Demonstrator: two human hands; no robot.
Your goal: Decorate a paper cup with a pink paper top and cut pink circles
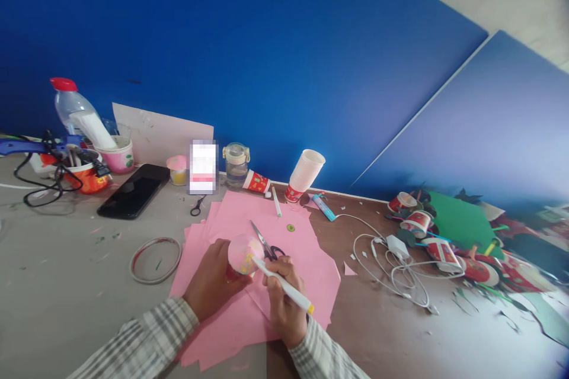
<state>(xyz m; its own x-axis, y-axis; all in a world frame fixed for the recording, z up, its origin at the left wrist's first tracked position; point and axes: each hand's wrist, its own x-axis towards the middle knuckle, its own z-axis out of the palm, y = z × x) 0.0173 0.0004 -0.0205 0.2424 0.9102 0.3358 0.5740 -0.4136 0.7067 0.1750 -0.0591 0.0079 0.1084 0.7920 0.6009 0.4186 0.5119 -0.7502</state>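
My left hand is wrapped round a small paper cup topped with a pink paper disc that bears yellow marks. In my right hand is a white marker with a yellow end, its tip at the disc's right edge. Just behind the cup lie scissors with dark handles, partly hidden by my right hand. Beneath everything are stacked pink paper sheets. A second pale marker and a small green round piece rest on the sheets.
Stacked paper cups, a tipped red cup and a lidded glass jar line the blue partition. At left are a phone and a tape ring. White cables and decorated cups lie at right.
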